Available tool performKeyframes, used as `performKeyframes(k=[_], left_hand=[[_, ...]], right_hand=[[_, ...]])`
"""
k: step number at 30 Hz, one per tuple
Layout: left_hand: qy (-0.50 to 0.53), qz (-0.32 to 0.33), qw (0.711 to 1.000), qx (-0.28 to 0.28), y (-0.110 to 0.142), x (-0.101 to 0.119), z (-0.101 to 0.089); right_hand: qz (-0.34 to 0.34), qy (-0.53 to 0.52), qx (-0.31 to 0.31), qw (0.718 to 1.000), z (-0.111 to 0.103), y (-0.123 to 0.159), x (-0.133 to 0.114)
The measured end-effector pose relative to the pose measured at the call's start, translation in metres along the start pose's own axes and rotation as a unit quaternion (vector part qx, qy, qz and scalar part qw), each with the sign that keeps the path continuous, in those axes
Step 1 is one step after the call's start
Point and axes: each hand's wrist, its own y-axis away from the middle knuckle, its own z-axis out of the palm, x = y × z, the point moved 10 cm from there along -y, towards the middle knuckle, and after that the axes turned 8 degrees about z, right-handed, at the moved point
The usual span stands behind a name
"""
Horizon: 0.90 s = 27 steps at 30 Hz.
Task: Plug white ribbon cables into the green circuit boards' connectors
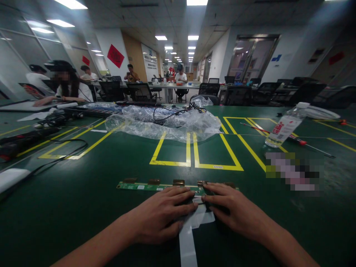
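Note:
A long, narrow green circuit board (150, 187) lies across the table in front of me, with brown film tabs along its far edge. A flat white ribbon cable (188, 244) runs from the middle of the board towards me. My left hand (165, 213) is open, its stretched fingers resting on the near edge of the board and on the cable's end. From the other side my right hand (229, 204) lies open too, fingertips on the board and beside the cable. The fingers partly hide the spot where cable and board meet.
Crumpled clear plastic wrap (172, 126) and a tangle of black cable (191, 108) lie farther back. To the right are a clear bottle (286, 126) and a screwdriver (303, 142). Yellow tape (169, 163) marks the green table. Another person (71, 85) sits at the left.

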Motion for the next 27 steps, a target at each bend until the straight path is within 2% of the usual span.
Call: performKeyframes(k=[8,17,27], left_hand=[[-0.021,-0.005,1.0,0.0,-0.001,0.0,0.002],[-0.021,-0.005,1.0,0.015,-0.002,0.001,0.0],[-0.033,-0.019,0.999,0.013,-0.005,0.003,0.002]], right_hand=[[0.009,0.008,-0.017,1.0,0.002,0.001,0.003],[-0.017,-0.038,-0.01,0.999,-0.008,0.004,-0.001],[0.002,-0.03,-0.033,0.999,-0.005,0.004,0.003]])
